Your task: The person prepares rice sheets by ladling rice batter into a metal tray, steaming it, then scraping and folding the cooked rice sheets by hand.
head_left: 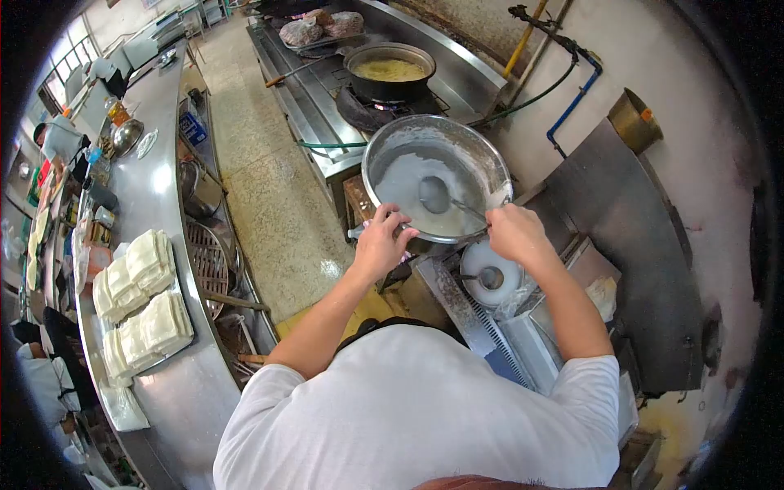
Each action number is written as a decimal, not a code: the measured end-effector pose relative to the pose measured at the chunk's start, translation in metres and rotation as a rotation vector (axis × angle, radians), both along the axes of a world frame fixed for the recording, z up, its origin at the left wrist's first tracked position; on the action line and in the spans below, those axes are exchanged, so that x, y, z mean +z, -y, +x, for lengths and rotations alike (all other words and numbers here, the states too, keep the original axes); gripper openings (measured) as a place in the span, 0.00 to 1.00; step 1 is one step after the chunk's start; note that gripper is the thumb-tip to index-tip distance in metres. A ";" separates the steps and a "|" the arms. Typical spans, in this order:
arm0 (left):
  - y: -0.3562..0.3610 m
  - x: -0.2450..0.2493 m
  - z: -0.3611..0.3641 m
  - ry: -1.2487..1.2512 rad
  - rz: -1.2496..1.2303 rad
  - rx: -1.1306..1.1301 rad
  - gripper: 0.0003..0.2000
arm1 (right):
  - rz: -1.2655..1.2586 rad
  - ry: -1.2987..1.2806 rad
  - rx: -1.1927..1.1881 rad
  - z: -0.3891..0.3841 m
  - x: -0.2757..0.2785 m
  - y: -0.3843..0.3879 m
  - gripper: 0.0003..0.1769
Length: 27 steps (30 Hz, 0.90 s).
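Note:
A large metal bowl (487, 147) stands in front of me with a whitish, batter-like liquid (400, 181) in it. White residue coats its inner wall. My left hand (380, 241) grips the near left rim, its fingers bent over the edge. In my closed right hand (516, 232) is the handle of a ladle (434, 194), whose round head rests in the liquid. Below the bowl, near my right forearm, sits a white-filled container (505, 286) with a small round metal scoop (491, 278) in it.
Beyond the bowl, a black wok (390, 86) of yellowish liquid sits over a lit burner. Stacks of pale square sheets (135, 273) lie on the long steel counter (175, 400) at left. A metal pot (634, 122) stands by the right wall. Other people are at far left.

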<state>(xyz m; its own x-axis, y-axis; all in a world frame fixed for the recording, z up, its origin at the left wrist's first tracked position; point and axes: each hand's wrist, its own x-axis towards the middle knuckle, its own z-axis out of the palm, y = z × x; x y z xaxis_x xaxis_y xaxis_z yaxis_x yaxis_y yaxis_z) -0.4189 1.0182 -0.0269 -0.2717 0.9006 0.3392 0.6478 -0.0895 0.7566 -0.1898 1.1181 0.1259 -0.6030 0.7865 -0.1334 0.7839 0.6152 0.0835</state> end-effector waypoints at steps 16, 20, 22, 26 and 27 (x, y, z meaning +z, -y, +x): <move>-0.003 -0.002 0.000 -0.015 0.003 -0.010 0.15 | -0.099 -0.021 -0.154 -0.003 0.032 0.015 0.09; -0.003 0.001 -0.003 0.011 -0.006 -0.037 0.15 | -0.243 -0.096 -0.086 -0.013 0.032 0.008 0.11; -0.003 0.000 -0.004 0.010 -0.008 -0.045 0.15 | -0.259 -0.239 -0.096 -0.013 0.017 -0.002 0.11; -0.008 -0.008 -0.005 0.005 0.041 -0.056 0.14 | -0.649 -0.513 -0.589 -0.004 -0.014 -0.005 0.19; -0.009 -0.012 -0.005 -0.031 0.108 -0.029 0.14 | -0.722 -0.639 -0.622 0.004 -0.023 -0.005 0.23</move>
<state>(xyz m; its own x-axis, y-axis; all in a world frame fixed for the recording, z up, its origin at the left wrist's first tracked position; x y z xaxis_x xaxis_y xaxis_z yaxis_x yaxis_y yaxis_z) -0.4234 1.0270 -0.0387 -0.2336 0.8658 0.4426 0.6669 -0.1886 0.7209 -0.1862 1.1227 0.1027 -0.2567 0.8367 -0.4837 0.7411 -0.1508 -0.6542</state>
